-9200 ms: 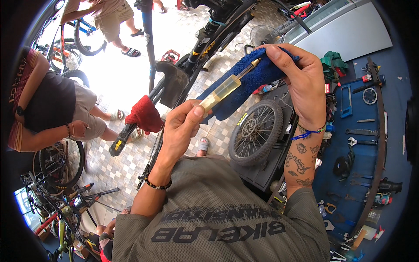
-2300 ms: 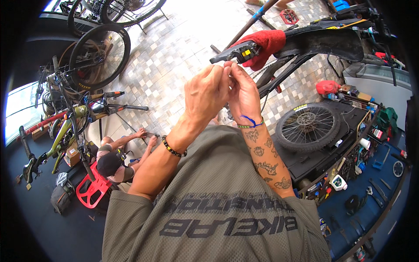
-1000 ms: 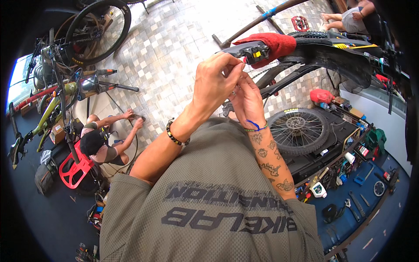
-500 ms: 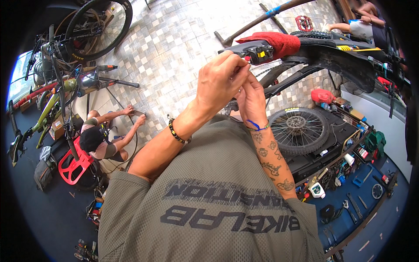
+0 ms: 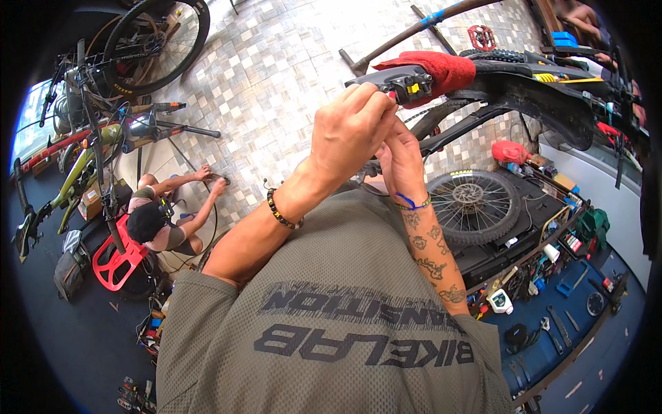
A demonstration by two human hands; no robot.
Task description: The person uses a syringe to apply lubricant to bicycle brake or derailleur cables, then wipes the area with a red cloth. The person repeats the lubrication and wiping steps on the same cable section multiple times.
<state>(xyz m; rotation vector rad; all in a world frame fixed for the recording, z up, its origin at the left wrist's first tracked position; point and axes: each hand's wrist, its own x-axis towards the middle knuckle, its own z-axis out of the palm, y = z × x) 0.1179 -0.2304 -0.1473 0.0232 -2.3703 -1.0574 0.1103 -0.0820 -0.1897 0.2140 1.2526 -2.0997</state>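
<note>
Both my hands are raised close together in front of my chest, beside a black mechanism with a yellow piece [image 5: 414, 88] on the bike. My left hand [image 5: 348, 127] is closed, its fingertips pinched by a small red part [image 5: 392, 95] next to that mechanism. Just below it, my right hand [image 5: 402, 162] is closed too, thumb and fingers drawn together. What either hand grips is hidden behind the fingers. A red cloth [image 5: 445, 72] is wrapped around the bike next to the black mechanism.
A wheel [image 5: 469, 200] lies on a black surface to the right, near a blue tool bench [image 5: 552, 324] with wrenches. At left, a person [image 5: 155, 217] crouches by several bikes and a red plastic frame [image 5: 118, 259]. A red pedal [image 5: 480, 37] shows at the upper right.
My hands stay at the same spot, with slight shifts of the fingers and right wrist. The crouching person's hands move slightly; people at the upper right have shifted.
</note>
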